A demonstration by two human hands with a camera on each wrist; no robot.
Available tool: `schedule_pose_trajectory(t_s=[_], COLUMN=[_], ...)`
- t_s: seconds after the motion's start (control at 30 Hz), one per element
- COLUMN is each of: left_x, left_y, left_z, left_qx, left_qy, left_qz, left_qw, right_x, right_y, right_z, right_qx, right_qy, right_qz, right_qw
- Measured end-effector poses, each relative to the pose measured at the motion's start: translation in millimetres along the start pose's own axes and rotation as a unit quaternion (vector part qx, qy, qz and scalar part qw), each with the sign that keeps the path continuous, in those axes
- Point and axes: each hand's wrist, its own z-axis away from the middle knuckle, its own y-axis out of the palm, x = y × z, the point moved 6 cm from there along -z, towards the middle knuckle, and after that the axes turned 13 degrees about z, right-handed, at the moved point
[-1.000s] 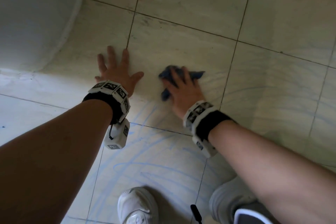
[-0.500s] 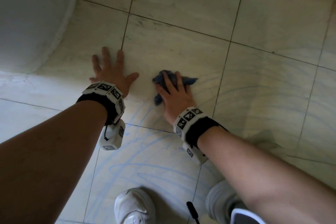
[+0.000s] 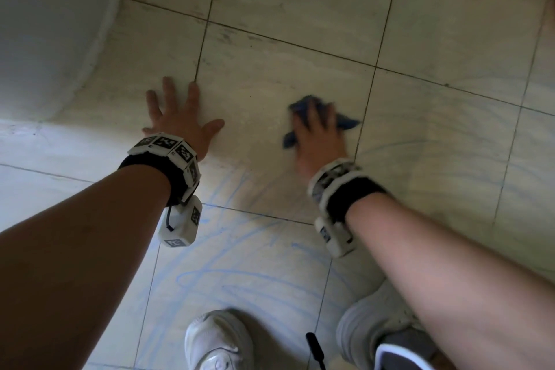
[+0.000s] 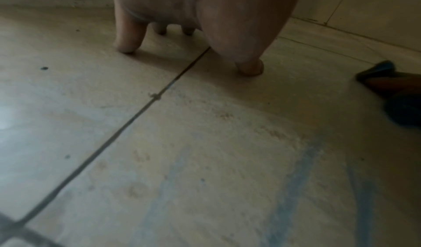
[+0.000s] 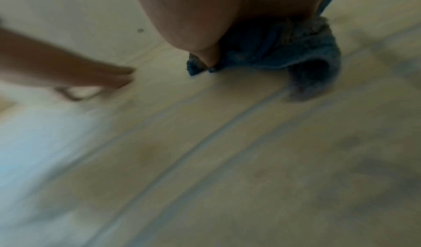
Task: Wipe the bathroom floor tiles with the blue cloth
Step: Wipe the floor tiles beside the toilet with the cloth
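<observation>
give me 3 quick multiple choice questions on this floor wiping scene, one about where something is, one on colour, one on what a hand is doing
1. Where is the cloth?
A. under the right hand
B. under the left hand
C. draped over a shoe

2. What colour are the streaks on the floor tiles nearest the white shoe?
A. red
B. blue
C. black

3. What is the left hand doing?
A. gripping the cloth
B. lifted off the floor
C. lying on the tiles with fingers spread

Answers:
1. A, the cloth's edges poke out around the right hand in the head view.
2. B, pale blue lines curl across the near tiles.
3. C, its fingers are straight and apart on the floor, holding nothing.
</observation>
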Motion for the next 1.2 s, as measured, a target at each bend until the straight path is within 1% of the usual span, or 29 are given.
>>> schedule_pose_trajectory(t_s=[0.07, 0.1, 0.17, 0.2, 0.23, 0.3, 0.37, 0.4, 0.47, 0.5, 0.53, 0.6, 0.67, 0.7, 0.77, 0.8, 0.83, 0.93, 1.03, 1.1, 1.2], left_x=[0.1, 0.0, -1.7, -3.1, -4.7, -9.1, -15.0, -17.4, -23.3, -27.7, -32.5, -43.8, -55.0, -60.6, -71.4, -76.5, -81.7, -100.5, -121.4, -135.9, -166.2], left_y=[-0.4, -1.1, -1.6, -1.9, -2.0, -1.8, -0.4, 0.1, 0.3, 0.8, 1.9, 3.8, 5.8, 6.8, 7.9, 8.5, 9.4, 12.9, 17.7, 20.7, 29.9], left_z=[-2.1, -2.8, -1.8, 0.0, 2.0, 4.4, 4.4, 3.9, 3.0, 2.6, 2.1, 0.9, -1.6, -3.0, -4.7, -5.8, -6.1, -4.5, -4.3, -5.8, -7.0], left_qx=[-0.005, -0.006, -0.004, -0.004, -0.006, -0.012, -0.018, -0.019, -0.022, -0.023, -0.022, -0.023, -0.03, -0.033, -0.034, -0.032, -0.028, -0.017, -0.014, -0.011, 0.004], left_qy=[0.009, 0.011, 0.007, 0.0, -0.008, -0.024, -0.038, -0.048, -0.069, -0.08, -0.092, -0.109, -0.108, -0.101, -0.083, -0.076, -0.072, -0.07, -0.066, -0.056, -0.027], left_qz=[-0.017, -0.023, -0.022, -0.011, 0.003, 0.024, 0.035, 0.04, 0.052, 0.06, 0.073, 0.095, 0.092, 0.086, 0.074, 0.066, 0.059, 0.058, 0.07, 0.06, 0.049], left_qw=[1.0, 1.0, 1.0, 1.0, 1.0, 0.999, 0.998, 0.998, 0.996, 0.995, 0.993, 0.989, 0.989, 0.991, 0.993, 0.994, 0.995, 0.996, 0.995, 0.997, 0.998], right_x=[43.8, 52.5, 39.8, 21.7, -2.1, -58.7, -104.8, -116.7, -115.4, -103.4, -84.5, -35.2, 4.1, 13.1, 7.6, -5.9, -24.9, -107.3, -188.6, -208.1, -200.8], right_y=[2.1, 3.6, 5.8, 6.0, 4.7, -0.3, -5.2, -6.1, -7.3, -7.6, -7.6, -4.0, 0.8, 2.8, 6.4, 6.5, 5.9, 2.0, -0.3, 0.8, 1.5], right_z=[19.5, 23.6, 18.5, 12.9, 6.8, -3.0, -9.0, -11.9, -16.5, -16.3, -14.4, -5.5, 5.1, 8.4, 8.0, 5.6, 2.3, -11.0, -17.8, -22.3, -26.2], right_qx=[0.012, 0.017, 0.015, 0.01, 0.003, -0.008, 0.012, 0.025, 0.034, 0.028, 0.016, -0.005, 0.006, 0.014, 0.018, 0.013, 0.006, -0.001, 0.031, 0.051, 0.063], right_qy=[-0.065, -0.082, -0.091, -0.071, -0.034, 0.059, 0.129, 0.149, 0.165, 0.156, 0.13, 0.039, -0.034, -0.054, -0.074, -0.067, -0.044, 0.075, 0.192, 0.22, 0.238], right_qz=[-0.003, -0.002, 0.005, 0.005, -0.002, -0.028, -0.048, -0.053, -0.055, -0.047, -0.035, -0.024, -0.02, -0.013, -0.002, -0.006, -0.016, -0.034, -0.07, -0.075, -0.081], right_qw=[0.998, 0.996, 0.996, 0.997, 0.999, 0.998, 0.99, 0.987, 0.984, 0.986, 0.991, 0.999, 0.999, 0.998, 0.997, 0.998, 0.999, 0.997, 0.979, 0.971, 0.966])
